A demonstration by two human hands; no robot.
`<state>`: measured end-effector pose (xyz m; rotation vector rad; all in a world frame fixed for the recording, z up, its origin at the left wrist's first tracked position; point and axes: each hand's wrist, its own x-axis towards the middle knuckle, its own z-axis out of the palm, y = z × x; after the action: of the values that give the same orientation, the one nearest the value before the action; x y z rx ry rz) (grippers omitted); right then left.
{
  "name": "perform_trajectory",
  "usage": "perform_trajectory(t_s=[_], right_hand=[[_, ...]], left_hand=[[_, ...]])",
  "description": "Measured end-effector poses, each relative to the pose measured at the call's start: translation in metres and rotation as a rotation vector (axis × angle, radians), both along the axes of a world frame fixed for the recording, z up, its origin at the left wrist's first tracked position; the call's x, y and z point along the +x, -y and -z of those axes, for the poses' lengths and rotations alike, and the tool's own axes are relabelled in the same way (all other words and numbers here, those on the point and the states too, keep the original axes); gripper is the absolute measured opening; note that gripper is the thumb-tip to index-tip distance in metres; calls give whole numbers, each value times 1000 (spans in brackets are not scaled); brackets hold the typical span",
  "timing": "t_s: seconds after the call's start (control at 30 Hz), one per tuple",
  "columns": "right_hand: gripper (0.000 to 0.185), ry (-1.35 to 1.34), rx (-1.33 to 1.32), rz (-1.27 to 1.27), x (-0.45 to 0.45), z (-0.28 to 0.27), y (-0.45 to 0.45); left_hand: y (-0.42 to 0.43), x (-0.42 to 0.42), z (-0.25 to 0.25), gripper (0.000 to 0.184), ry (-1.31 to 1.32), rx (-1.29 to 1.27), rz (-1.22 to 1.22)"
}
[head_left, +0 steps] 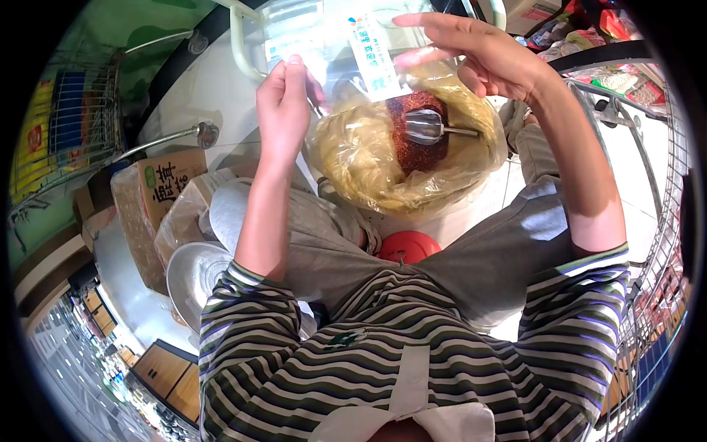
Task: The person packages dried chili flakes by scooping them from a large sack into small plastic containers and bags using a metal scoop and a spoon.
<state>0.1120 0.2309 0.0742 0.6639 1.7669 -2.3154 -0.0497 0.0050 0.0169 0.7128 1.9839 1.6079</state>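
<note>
A clear plastic bag (320,55) with printed labels is stretched out at the top centre. My left hand (286,99) pinches its near left edge between thumb and fingers. At the bag's right side is my right hand (482,55), its fingers spread and partly over or behind the clear plastic. Just below both hands sits a large yellowish plastic sack (361,155), open at the top. Inside it lie red chili flakes (417,157), and a metal scoop (425,127) rests on them with its handle to the right.
A red round stool (409,246) stands between my legs. Cardboard boxes (158,180) and a metal basin (193,276) are at the left. Wire racks (66,136) flank both sides, with packaged goods (618,26) at the upper right.
</note>
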Motion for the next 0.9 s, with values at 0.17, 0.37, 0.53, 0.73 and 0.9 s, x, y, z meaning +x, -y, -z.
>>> perform_trajectory(t_s=[0.17,0.37,0.53,0.73,0.9], right_hand=[[37,-142,229,-311,-1,16,-20],[40,-350,308,-278,2,-4,-3],[39,-442,440,-315,-4,7,-6],[32,-523,440,-247,-4,12,7],[31,-396,188,-81,-5,24,7]], left_hand=[[3,-2,-13,37,270,10,-10],[8,-14,-15,34,535,22,4],[11,-19,-17,30,590,-27,49],[7,-9,-18,30,492,-92,35],[5,-5,-14,33,249,-141,61]])
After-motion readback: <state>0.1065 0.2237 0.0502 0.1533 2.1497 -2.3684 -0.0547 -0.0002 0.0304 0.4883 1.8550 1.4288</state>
